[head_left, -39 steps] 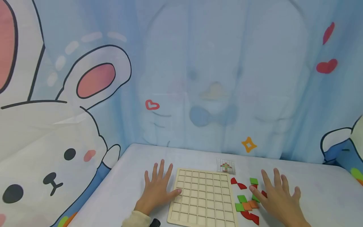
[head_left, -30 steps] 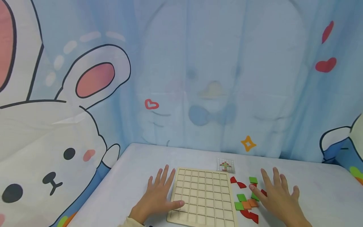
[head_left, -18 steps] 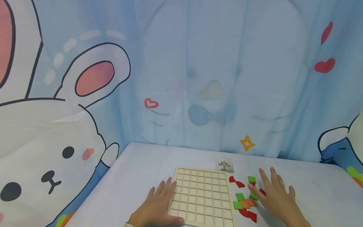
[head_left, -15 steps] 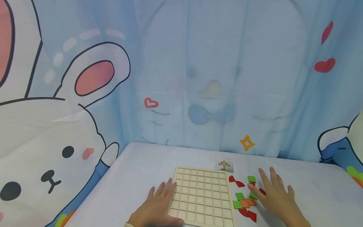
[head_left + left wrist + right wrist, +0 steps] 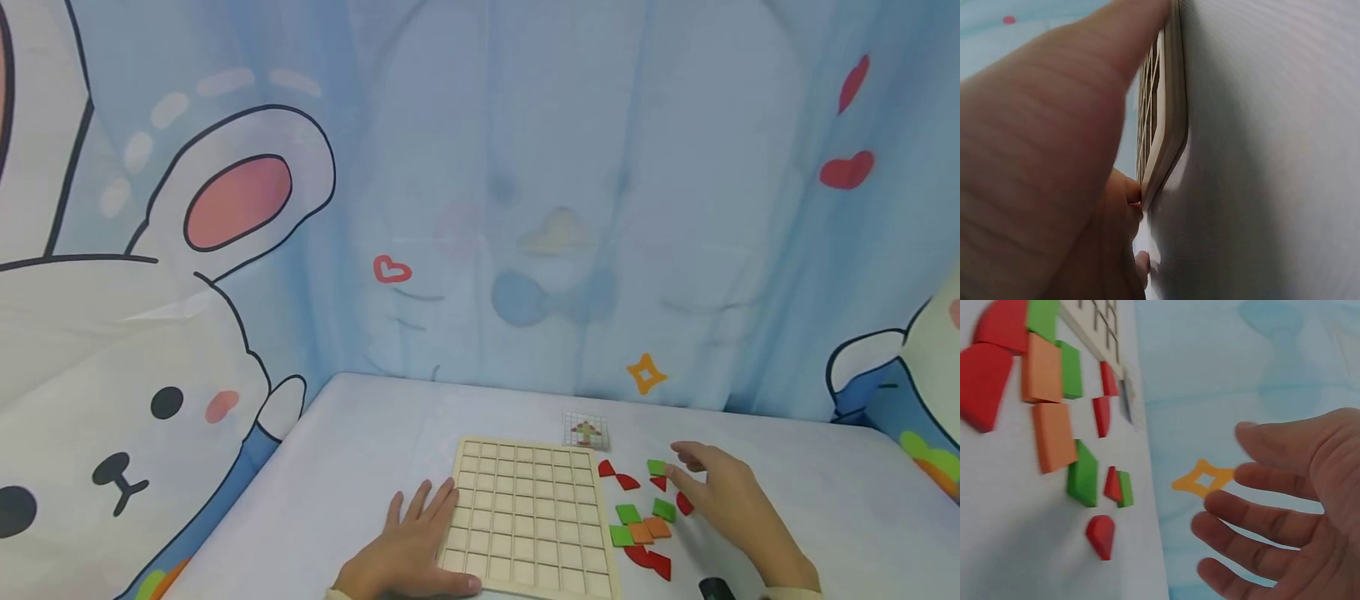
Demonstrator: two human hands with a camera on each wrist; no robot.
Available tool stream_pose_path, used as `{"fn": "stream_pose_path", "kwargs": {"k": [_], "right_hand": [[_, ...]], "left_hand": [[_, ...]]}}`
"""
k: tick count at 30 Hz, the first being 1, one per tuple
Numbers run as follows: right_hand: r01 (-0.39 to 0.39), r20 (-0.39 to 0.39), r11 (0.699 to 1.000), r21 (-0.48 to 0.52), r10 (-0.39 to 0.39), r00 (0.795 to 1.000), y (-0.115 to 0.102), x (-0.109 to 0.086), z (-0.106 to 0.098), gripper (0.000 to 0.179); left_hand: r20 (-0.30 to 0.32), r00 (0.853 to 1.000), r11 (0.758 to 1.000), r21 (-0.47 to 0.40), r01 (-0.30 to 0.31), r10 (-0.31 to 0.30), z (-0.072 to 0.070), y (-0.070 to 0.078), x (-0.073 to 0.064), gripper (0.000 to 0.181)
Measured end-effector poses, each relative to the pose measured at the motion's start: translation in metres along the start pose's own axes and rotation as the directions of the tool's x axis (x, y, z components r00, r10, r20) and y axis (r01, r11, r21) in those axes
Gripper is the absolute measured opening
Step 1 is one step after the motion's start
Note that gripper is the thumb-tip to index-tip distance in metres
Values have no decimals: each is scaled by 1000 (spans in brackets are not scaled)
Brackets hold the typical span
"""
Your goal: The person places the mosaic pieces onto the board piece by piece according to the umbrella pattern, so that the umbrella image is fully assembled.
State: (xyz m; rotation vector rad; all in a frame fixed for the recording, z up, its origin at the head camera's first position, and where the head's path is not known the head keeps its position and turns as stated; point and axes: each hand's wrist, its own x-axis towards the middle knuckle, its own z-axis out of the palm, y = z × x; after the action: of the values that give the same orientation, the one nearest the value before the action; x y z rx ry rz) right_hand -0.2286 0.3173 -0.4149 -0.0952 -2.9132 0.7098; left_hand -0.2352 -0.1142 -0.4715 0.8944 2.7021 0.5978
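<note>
A pale wooden grid board (image 5: 525,517) lies on the white table in the head view. My left hand (image 5: 408,546) rests at its near left corner, fingers fairly straight along the left side and thumb at the near edge. The left wrist view has that hand (image 5: 1041,156) against the board's edge (image 5: 1172,106). My right hand (image 5: 731,500) hovers over the loose tiles, thumb near a green square tile (image 5: 656,467). In the right wrist view, nothing lies between the bent, spread fingers of this hand (image 5: 1285,506).
Right of the board lie flat green tiles (image 5: 628,514), orange tiles (image 5: 641,533) and red curved tiles (image 5: 637,556), several in all. A small grid card (image 5: 587,430) with an arrow-like picture lies behind the board. A blue printed curtain (image 5: 555,167) hangs beyond the table.
My left hand has come down and back along the board's left side to its near corner. My right hand's spread fingers have bent inward and turned left above the tiles.
</note>
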Motion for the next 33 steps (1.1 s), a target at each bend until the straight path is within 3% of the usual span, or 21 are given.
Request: {"fn": "stream_pose_path", "kwargs": {"k": [7, 14, 28, 33], "right_hand": [[8, 28, 996, 89, -11, 1000, 4, 18, 2, 28], [-86, 116, 989, 121, 72, 991, 16, 27, 13, 25], [-136, 122, 986, 101, 123, 985, 17, 31, 28, 19], [-149, 135, 982, 112, 134, 982, 23, 30, 33, 20]], "left_hand": [[22, 1000, 997, -72, 5, -4, 1, -3, -2, 121], [9, 1000, 993, -114, -1, 2, 8, -5, 1, 120], [3, 1000, 991, -134, 2, -2, 1, -4, -1, 121], [2, 1000, 995, -94, 17, -17, 1, 0, -3, 117]]}}
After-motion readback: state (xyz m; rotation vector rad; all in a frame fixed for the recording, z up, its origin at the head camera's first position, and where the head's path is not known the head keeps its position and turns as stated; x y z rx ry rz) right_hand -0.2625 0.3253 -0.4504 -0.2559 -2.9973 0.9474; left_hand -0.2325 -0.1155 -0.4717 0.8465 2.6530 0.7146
